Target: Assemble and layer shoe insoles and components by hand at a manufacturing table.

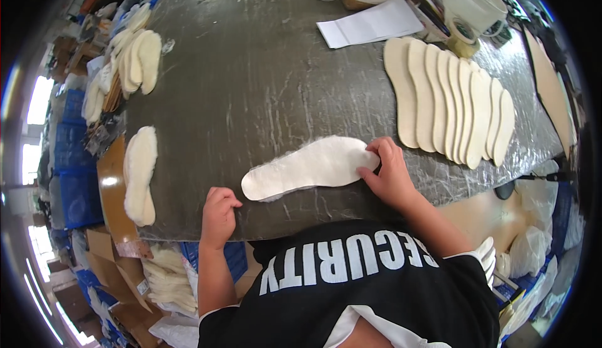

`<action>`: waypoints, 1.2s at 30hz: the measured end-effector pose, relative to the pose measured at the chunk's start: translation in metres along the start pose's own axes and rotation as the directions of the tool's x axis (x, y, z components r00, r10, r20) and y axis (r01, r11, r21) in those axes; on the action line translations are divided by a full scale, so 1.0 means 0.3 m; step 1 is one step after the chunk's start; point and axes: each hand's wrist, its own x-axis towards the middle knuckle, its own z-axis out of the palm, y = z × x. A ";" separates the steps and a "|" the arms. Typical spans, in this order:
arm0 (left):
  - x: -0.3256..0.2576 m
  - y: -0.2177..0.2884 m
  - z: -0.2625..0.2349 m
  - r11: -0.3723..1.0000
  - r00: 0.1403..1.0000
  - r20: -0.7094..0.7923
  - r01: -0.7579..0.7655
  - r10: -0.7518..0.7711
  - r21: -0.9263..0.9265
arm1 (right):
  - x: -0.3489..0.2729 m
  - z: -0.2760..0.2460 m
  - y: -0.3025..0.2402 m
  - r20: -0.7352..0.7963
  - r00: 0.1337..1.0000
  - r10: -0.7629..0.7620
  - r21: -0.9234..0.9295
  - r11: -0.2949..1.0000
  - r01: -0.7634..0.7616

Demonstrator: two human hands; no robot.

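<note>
A white insole (307, 169) with a fuzzy edge lies crosswise on the dark table in front of me, its smooth side up. My right hand (387, 171) pinches its right end between thumb and fingers. Beside the opposite end, a little apart from it, my left hand (221, 213) rests at the table's near edge with its fingers curled in and nothing visible in them. To the right, a fanned row of several cream insoles (439, 103) overlaps on the table. One more fleecy pair of insoles (140, 175) sits at the left edge.
At the far left are stacked fleecy insoles (143, 62). White paper sheets (370, 23), a translucent bucket (473, 0) and tape rolls (463, 34) stand at the back right. Below the left edge are a cardboard box (113, 260) and blue crates (78, 191).
</note>
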 end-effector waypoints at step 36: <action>0.070 0.071 -0.041 0.989 0.989 0.099 0.100 -0.111 0.107 | -0.330 -0.861 0.651 -0.373 0.859 0.350 -0.220 0.867 -0.448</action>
